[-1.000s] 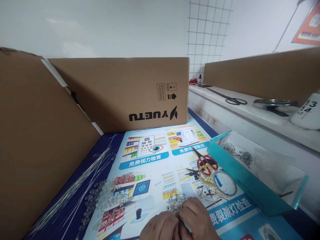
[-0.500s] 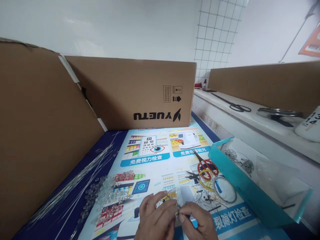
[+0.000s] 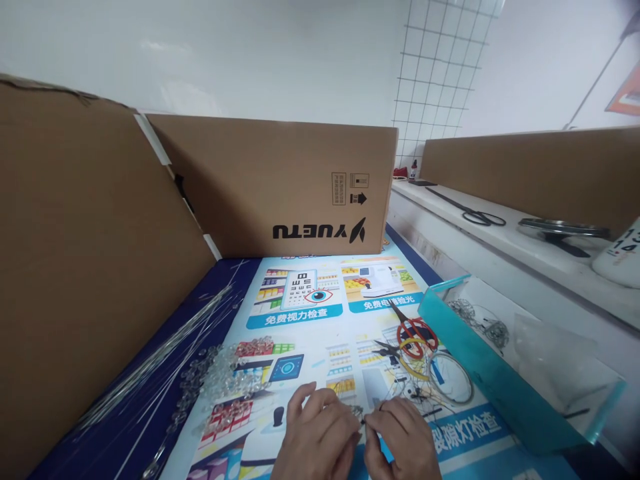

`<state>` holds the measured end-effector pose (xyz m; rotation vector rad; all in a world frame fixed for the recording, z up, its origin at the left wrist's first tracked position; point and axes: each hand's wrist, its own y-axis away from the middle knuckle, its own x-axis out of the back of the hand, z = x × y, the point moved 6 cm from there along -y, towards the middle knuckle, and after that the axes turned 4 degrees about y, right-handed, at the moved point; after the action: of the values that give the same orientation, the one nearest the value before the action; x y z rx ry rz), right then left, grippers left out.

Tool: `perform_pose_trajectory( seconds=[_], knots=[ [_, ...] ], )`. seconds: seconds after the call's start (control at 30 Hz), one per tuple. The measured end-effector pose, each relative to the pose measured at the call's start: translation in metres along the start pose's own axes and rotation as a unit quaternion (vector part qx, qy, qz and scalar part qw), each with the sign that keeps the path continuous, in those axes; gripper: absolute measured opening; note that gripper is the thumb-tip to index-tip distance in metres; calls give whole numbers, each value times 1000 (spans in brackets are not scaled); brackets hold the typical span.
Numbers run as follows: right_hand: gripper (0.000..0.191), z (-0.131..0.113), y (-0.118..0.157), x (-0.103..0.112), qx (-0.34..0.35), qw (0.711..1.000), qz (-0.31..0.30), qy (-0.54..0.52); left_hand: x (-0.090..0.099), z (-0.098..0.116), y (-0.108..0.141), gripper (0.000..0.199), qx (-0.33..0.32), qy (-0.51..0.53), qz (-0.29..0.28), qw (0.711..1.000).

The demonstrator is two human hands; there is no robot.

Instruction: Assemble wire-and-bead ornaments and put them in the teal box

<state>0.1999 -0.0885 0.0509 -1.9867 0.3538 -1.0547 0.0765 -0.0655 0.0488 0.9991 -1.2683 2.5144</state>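
At the lower middle, my left hand and my right hand are close together above the printed sheet, fingertips nearly touching. Between them is a small wire piece, its details mostly hidden by the fingers. My left hand's fingers curl closed on it; the thumb and index finger of the right pinch its near end. To the left lies a scattered heap of clear beads. Yellow-handled pliers, red-handled scissors and a coil of wire lie beyond my right hand.
A teal-edged clear tray at the right holds wire bundles and a plastic bag. Long thin wires lie on the blue cloth at left. Cardboard panels stand behind and at left. A white ledge carries black scissors.
My right hand has turned, its fingers now curled more tightly together. The wire loop that showed above my fingers is less visible. The view has shifted slightly.
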Motion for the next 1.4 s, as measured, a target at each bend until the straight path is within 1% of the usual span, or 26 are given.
perform_pose_trajectory(
  seconds=[0.1,0.17,0.27,0.33,0.4,0.43,0.47,0.5,0.57,0.63,0.7,0.77,0.87,0.93,1.0,1.07,1.17,1.27,1.33,1.4],
  knots=[
    [16,-2,0,2,-1,1000,2,14,0,-1,1,16,0,1,-15,1000],
    [17,-4,1,0,-2,1000,-8,6,-2,-2,2,17,-1,2,-38,999],
    [17,-7,4,-3,2,1000,-20,-3,-6,1,4,19,-19,13,-53,998],
    [17,-14,7,-5,40,999,-9,18,-9,3,6,20,-29,25,-43,998],
    [19,-24,9,-6,104,993,8,51,-12,3,7,19,-25,41,-40,998],
    [19,-28,10,-6,129,990,12,62,-12,2,8,18,-18,50,-47,997],
    [20,-29,10,-7,137,988,13,64,-12,0,8,17,-6,61,-58,996],
    [19,-27,10,-6,126,990,10,55,-11,-2,7,18,9,71,-73,995],
    [18,-18,7,-5,66,998,-5,15,-10,-7,5,21,44,97,-130,986],
    [17,-9,6,-3,13,999,-16,-28,-4,-9,1,23,52,117,-164,978],
    [17,-4,6,-2,-2,998,-20,-53,1,-8,-2,22,53,130,-185,973],
    [17,-2,7,-1,-3,998,-20,-63,1,-8,-4,19,60,136,-194,970],
    [19,-2,9,-3,-6,998,-25,-62,-3,-6,-4,19,59,110,-182,975],
    [18,-4,9,-4,-10,998,-32,-52,-6,-3,-4,19,43,67,-165,983],
    [18,-7,8,-4,2,999,-31,-32,-8,1,-2,18,24,28,-153,988],
    [20,-13,6,-2,35,999,-19,5,-10,5,-1,19,-1,5,-146,989],
    [23,-27,3,3,121,990,18,69,-11,9,2,22,-44,-14,-139,989],
    [28,-37,5,5,186,977,49,88,-11,7,4,25,-67,-37,-120,990],
    [33,-40,7,4,192,976,65,81,-10,2,3,28,-63,-54,-106,991],
    [38,-41,9,1,186,978,61,69,-8,-4,2,30,-51,-65,-94,992]
  ],
)
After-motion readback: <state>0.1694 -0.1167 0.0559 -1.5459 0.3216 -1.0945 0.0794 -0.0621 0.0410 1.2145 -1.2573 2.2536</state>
